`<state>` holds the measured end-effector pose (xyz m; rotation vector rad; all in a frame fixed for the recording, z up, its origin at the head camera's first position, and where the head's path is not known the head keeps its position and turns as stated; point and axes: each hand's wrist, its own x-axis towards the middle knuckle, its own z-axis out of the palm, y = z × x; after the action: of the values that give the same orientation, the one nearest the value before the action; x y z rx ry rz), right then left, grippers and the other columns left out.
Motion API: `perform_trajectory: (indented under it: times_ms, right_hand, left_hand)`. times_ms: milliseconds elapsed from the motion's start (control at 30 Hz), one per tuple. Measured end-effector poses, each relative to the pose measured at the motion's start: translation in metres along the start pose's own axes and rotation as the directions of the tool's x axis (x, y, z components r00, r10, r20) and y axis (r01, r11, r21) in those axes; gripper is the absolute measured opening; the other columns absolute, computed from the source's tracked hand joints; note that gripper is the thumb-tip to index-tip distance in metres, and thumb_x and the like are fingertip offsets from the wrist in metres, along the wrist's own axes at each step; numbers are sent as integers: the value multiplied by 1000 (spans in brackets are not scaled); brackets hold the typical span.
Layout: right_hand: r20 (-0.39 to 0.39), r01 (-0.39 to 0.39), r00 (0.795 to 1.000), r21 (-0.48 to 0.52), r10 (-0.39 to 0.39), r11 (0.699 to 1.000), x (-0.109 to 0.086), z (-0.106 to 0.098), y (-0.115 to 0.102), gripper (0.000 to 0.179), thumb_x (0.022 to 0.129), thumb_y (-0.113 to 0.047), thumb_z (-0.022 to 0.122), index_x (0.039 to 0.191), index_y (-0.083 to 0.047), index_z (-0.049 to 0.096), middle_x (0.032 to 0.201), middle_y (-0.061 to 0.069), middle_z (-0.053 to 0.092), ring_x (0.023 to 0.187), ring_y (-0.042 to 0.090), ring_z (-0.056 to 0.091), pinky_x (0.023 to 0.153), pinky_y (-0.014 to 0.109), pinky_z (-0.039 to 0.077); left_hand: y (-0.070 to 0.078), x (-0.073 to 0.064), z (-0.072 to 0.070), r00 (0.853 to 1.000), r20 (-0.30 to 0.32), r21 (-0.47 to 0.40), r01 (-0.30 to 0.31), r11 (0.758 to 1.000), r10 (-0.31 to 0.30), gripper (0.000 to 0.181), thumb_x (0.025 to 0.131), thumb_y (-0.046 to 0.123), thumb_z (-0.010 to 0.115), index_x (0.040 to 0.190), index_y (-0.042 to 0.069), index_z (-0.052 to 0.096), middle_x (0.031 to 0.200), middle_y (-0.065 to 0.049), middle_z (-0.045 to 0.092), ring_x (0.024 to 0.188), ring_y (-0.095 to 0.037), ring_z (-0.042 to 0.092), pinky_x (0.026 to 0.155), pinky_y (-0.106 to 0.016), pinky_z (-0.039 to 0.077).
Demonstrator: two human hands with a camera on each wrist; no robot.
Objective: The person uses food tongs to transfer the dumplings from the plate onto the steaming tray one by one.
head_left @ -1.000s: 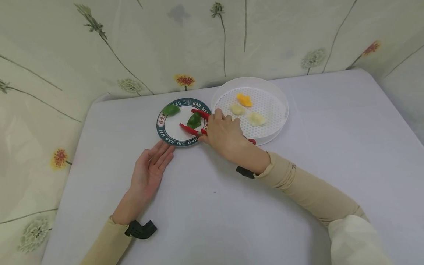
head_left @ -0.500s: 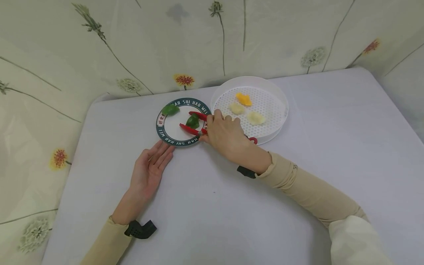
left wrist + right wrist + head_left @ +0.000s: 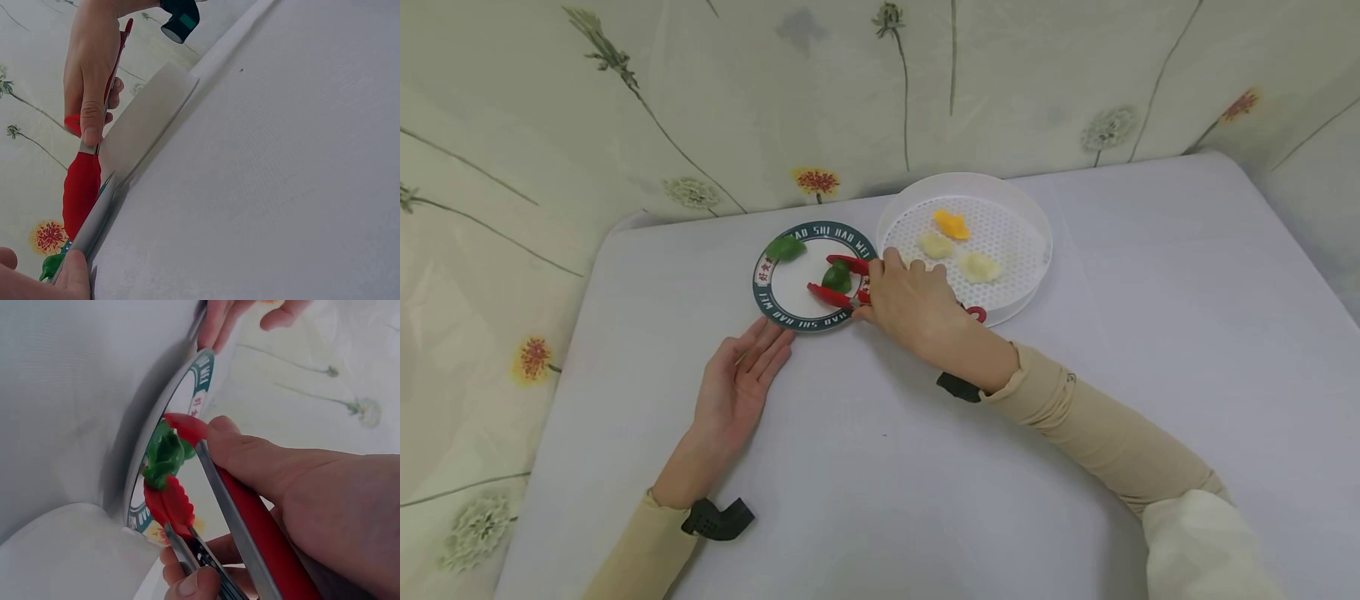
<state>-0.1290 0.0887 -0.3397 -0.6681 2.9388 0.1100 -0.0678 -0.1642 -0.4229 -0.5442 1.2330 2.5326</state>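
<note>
My right hand [image 3: 913, 304] grips red-tipped metal tongs [image 3: 240, 519] over the plate's right side. The tongs' two red tips lie on either side of a green dumpling-like piece [image 3: 165, 453] with a folded surface. A second green piece [image 3: 786, 248] lies at the upper left of the round white plate [image 3: 793, 287], which has a dark green lettered rim. My left hand [image 3: 737, 392] lies palm up with straight fingers, its fingertips right at the plate's near left rim. In the left wrist view, the plate's edge [image 3: 97, 215] rises past those fingers.
Right beside the plate stands a white round steamer basket [image 3: 1037, 250] with a perforated base. Inside it are an orange piece [image 3: 952, 224] and two pale yellow dumplings [image 3: 980, 267]. Behind the white-covered table [image 3: 880, 500] hangs a flower-patterned cloth [image 3: 1000, 83].
The tongs' upper tip has come down slightly toward the lower one, narrowing round the green piece, which has shifted a little left and down. My left hand has stayed at the rim.
</note>
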Motion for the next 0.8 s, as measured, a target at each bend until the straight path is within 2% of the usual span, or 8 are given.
perform_trajectory:
  times_ms: [467, 667, 800]
  right_hand:
    - [-33, 23, 999, 29, -22, 999, -13, -12, 7, 72, 101, -58, 68, 136, 5, 60, 111, 17, 62, 85, 34, 67, 82, 49, 70]
    - [-53, -6, 999, 23, 7, 1000, -23, -18, 14, 72, 100, -60, 68, 130, 5, 60, 106, 15, 60, 81, 31, 63, 74, 46, 65]
    - [-67, -22, 998, 21, 24, 1000, -31, -22, 21, 70, 101, -59, 67, 125, 6, 59, 104, 15, 59, 76, 29, 60, 66, 41, 58]
  left_hand:
    - [0, 0, -2, 1000, 9, -17, 3, 1000, -3, 54, 116, 23, 32, 169, 13, 32, 173, -8, 42, 156, -21, 50, 124, -26, 50]
    - [1, -1, 0, 1000, 8, -5, -2, 1000, 2, 54, 116, 23, 31, 169, 12, 32, 173, -8, 42, 156, -21, 49, 123, -26, 50]
    - [1, -1, 1, 1000, 8, 12, -7, 1000, 7, 55, 116, 22, 31, 169, 11, 30, 174, -9, 39, 158, -22, 47, 124, -26, 49]
